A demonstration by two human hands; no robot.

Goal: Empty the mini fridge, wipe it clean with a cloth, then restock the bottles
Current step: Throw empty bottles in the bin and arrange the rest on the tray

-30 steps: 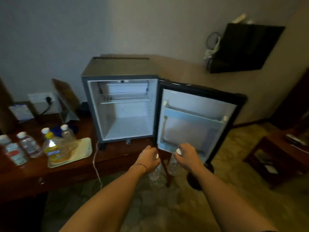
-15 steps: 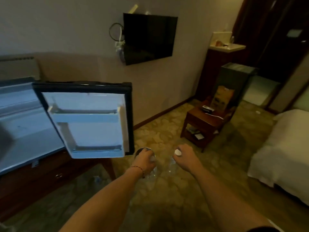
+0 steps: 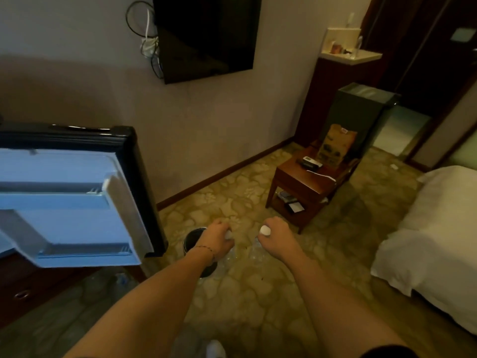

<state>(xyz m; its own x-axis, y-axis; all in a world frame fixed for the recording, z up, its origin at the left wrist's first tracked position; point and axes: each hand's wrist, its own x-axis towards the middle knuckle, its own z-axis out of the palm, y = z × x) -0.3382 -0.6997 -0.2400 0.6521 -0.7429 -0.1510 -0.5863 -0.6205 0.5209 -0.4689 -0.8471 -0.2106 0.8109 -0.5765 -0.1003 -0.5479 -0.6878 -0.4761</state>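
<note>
My left hand [image 3: 217, 241] grips a clear plastic bottle [image 3: 227, 259] by its neck, the white cap just showing past my fingers. My right hand [image 3: 277, 237] grips a second clear bottle [image 3: 256, 251] the same way, its white cap [image 3: 265, 230] poking out of my fist. Both bottles hang over the carpet, to the right of the mini fridge's open door [image 3: 64, 202]. The door's white inner shelves hold nothing. The fridge body is out of view to the left.
A dark round bin [image 3: 192, 239] stands on the floor under my left hand. A low wooden side table [image 3: 304, 187] with a remote stands ahead on the right, a white bed [image 3: 433, 233] at far right. A TV [image 3: 206, 34] hangs on the wall.
My view has swung right, away from the fridge interior and the desk with bottles. Both hands, still holding their bottles, have moved from the door's front to over the carpet near the bin.
</note>
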